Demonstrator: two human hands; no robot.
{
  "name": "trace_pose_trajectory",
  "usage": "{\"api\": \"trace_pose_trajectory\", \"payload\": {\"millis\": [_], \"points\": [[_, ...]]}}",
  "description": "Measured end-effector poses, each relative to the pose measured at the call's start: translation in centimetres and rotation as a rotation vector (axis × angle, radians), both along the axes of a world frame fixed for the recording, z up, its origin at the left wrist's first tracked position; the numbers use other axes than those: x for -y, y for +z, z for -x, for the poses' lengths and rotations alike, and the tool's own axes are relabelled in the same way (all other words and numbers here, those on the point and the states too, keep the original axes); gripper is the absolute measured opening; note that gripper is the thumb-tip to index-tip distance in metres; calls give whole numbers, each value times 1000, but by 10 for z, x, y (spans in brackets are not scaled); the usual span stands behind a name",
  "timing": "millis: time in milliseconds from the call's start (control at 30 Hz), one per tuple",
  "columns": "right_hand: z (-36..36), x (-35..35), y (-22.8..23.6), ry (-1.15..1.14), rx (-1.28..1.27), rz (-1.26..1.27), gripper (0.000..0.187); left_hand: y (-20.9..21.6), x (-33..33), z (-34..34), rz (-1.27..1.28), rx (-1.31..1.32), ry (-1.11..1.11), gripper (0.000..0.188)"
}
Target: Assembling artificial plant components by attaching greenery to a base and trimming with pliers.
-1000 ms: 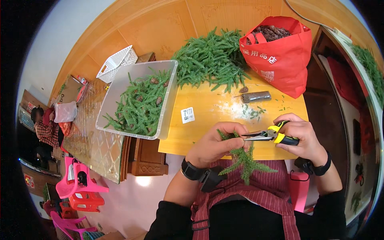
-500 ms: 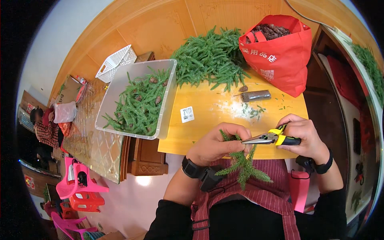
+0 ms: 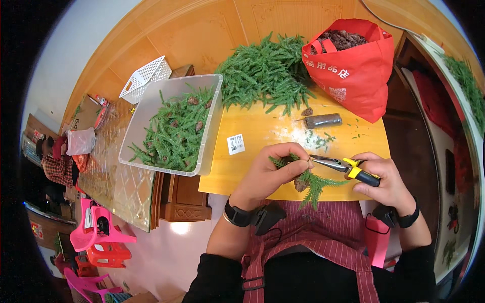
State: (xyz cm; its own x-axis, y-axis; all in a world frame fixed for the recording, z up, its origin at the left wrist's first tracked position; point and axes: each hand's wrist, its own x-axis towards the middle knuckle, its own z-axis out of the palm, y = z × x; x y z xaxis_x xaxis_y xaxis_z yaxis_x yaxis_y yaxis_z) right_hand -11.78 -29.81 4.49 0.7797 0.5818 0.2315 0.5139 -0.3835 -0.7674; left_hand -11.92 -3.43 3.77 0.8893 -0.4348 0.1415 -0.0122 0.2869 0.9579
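Note:
Pinched in my left hand (image 3: 281, 169) is a green artificial pine sprig (image 3: 318, 189), its tips pointing toward me. A brown pine cone (image 3: 301, 184) shows among the needles under my fingers. My right hand (image 3: 381, 178) is wrapped round the black and yellow grips of long-nose pliers (image 3: 348, 167). The jaws of the pliers reach left to my left fingertips, at what looks like a thin stem there. Whether they grip it is too small to tell. Both hands are over the near edge of the yellow table (image 3: 242, 178).
A clear bin (image 3: 208, 146) of sprigs and cones stands left. Behind lie a heap of pine sprigs (image 3: 268, 70) and a red bag (image 3: 356, 76) of cones. A dark wrapped bundle (image 3: 323, 121), a loose cone (image 3: 307, 111), white powder and a label (image 3: 236, 144) lie on the table.
My left hand has turned the sprig, which now points more to the right, and its cone has come into view. The pliers have tilted, with their grips lower.

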Motion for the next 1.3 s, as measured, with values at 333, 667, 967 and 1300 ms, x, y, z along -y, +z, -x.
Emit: {"api": "trace_pose_trajectory", "payload": {"millis": [333,667,967,1300], "points": [[5,-11,9,-10,69,58,26,3,0,8,-36,112,110,4],[6,-12,7,-48,85,69,23,1,-1,10,-178,413,277,5],[11,-16,11,-86,123,43,20,5,6,10,-155,479,282,5],[15,-21,13,-167,168,149,27,1,-3,10,-230,432,195,10]]}}
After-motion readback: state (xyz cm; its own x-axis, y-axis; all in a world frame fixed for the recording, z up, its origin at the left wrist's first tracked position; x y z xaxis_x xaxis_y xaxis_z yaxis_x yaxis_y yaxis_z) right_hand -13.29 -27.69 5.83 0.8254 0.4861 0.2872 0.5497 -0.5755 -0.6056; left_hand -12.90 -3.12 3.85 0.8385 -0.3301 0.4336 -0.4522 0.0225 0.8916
